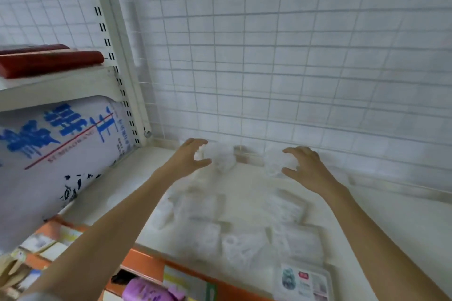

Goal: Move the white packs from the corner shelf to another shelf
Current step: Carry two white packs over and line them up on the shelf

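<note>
Both my arms reach to the back of a white shelf [244,186]. My left hand [188,157] curls beside a crumpled white pack [222,157] at the back wall, thumb and fingers apart around its left side. My right hand [307,166] is spread open next to a clear white pack [276,162], fingertips close to it. Whether either hand touches its pack is blurred. Several flat white packs [242,244] lie nearer the front of the shelf.
A white wire grid [293,56] backs the shelf. A big white sack with blue writing [56,154] fills the left shelf under a red item [49,61]. An orange shelf edge [144,264] and a printed label [303,281] run along the front; purple goods [146,291] lie below.
</note>
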Demonstrator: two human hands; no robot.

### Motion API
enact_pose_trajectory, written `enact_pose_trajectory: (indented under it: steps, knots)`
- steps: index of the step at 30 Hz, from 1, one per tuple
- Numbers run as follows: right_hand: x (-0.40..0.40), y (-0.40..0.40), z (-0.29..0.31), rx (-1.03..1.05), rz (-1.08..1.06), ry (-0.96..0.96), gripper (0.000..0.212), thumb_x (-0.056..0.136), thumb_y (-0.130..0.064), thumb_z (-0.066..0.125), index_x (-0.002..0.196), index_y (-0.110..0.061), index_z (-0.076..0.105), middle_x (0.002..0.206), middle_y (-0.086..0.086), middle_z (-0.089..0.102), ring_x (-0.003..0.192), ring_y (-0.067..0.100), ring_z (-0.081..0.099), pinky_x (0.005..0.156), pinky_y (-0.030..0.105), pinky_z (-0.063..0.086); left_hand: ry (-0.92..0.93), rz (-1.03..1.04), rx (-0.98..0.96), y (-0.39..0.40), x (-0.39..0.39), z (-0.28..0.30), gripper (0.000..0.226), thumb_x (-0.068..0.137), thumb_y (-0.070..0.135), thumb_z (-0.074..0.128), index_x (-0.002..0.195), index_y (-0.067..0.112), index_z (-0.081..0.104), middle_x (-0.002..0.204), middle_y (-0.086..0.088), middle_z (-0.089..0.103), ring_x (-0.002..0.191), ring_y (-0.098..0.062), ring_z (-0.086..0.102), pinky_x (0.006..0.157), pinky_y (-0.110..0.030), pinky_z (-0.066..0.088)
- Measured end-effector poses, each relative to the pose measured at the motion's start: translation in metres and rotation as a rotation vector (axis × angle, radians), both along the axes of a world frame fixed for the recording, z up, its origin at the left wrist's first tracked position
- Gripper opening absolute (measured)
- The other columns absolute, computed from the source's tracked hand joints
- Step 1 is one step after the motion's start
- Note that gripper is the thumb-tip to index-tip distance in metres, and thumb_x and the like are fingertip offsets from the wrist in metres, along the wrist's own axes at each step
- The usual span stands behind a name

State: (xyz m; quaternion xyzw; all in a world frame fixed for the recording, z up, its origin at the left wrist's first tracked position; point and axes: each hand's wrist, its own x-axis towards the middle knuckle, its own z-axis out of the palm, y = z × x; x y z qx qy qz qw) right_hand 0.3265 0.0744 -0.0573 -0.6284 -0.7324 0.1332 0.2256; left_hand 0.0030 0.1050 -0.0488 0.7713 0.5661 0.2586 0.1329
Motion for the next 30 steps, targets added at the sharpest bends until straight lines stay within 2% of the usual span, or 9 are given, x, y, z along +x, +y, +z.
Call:
enact_pose_trajectory:
  steps: [5,9,12,16,20,24,27,30]
  knots:
    - [-0.002,0.007,-0.01,-0.047,0.025,0.026,0.044,0.085,-0.032,0.063,0.126,-0.027,0.048,0.132,-0.004,0.042,0.123,0.016,0.04,0.102,0.031,0.033,0.114,-0.131,0.015,0.041,0.0,-0.014,0.055,0.079,0.027,0.071,0.127,0.01,0.05,0.126,-0.012,0.044,0.118,-0.027,0.043,0.101,-0.03,0.035]
    - [-0.002,0.007,-0.013,-0.026,0.008,0.06,0.04,0.084,-0.025,0.065,0.122,-0.026,0.052,0.124,-0.008,0.043,0.119,0.009,0.04,0.098,0.02,0.027,0.049,-0.165,0.008,0.057,0.003,-0.019,0.037,0.083,0.021,0.067,0.116,0.007,0.057,0.12,-0.011,0.05,0.114,-0.025,0.046,0.099,-0.032,0.037]
    - [-0.006,0.004,-0.012,-0.026,-0.001,0.06,0.045,0.083,-0.02,0.068,0.125,-0.021,0.052,0.121,-0.009,0.038,0.113,0.004,0.037,0.095,0.015,0.024,0.095,-0.233,0.051,0.063,-0.003,-0.025,0.036,0.082,0.017,0.067,0.115,0.007,0.057,0.118,-0.01,0.049,0.111,-0.025,0.048,0.098,-0.03,0.037]
    - [-0.011,0.001,-0.013,-0.01,-0.031,0.059,0.046,0.081,-0.01,0.068,0.124,-0.017,0.053,0.118,-0.009,0.039,0.115,0.011,0.042,0.099,0.022,0.034,0.084,-0.301,0.064,0.065,-0.01,-0.027,0.039,0.081,0.013,0.069,0.117,0.008,0.055,0.111,-0.002,0.042,0.103,-0.021,0.05,0.092,-0.027,0.041]
    - [-0.017,-0.004,-0.014,0.03,-0.061,0.021,0.045,0.08,-0.013,0.069,0.122,-0.019,0.054,0.116,-0.011,0.039,0.117,0.014,0.043,0.101,0.026,0.035,0.071,-0.34,0.071,0.063,-0.013,-0.029,0.039,0.082,0.014,0.067,0.118,0.009,0.054,0.11,0.002,0.037,0.097,-0.021,0.052,0.086,-0.025,0.045]
    - [-0.022,-0.018,-0.014,0.038,-0.07,0.044,0.044,0.081,-0.016,0.069,0.121,-0.02,0.054,0.116,-0.012,0.04,0.114,0.011,0.044,0.103,0.028,0.035,0.014,-0.379,0.073,0.056,-0.013,-0.029,0.038,0.081,0.017,0.069,0.116,0.013,0.055,0.112,0.005,0.041,0.091,-0.01,0.049,0.074,-0.007,0.041]
    - [-0.025,-0.03,-0.012,0.075,-0.095,0.121,0.038,0.082,-0.02,0.069,0.117,-0.023,0.056,0.113,-0.013,0.046,0.108,0.006,0.046,0.101,0.026,0.036,-0.1,-0.41,0.052,0.047,-0.008,-0.026,0.03,0.081,0.017,0.069,0.108,0.019,0.059,0.108,0.005,0.052,0.095,-0.009,0.052,0.073,-0.009,0.044]
    - [-0.026,-0.043,-0.007,0.054,-0.136,0.277,0.03,0.084,-0.024,0.067,0.111,-0.03,0.057,0.115,-0.011,0.053,0.105,0.007,0.05,0.093,0.022,0.039,-0.255,-0.428,-0.033,0.037,-0.004,-0.019,0.02,0.083,0.017,0.066,0.094,0.032,0.057,0.093,0.016,0.061,0.091,-0.005,0.056,0.069,-0.013,0.046]
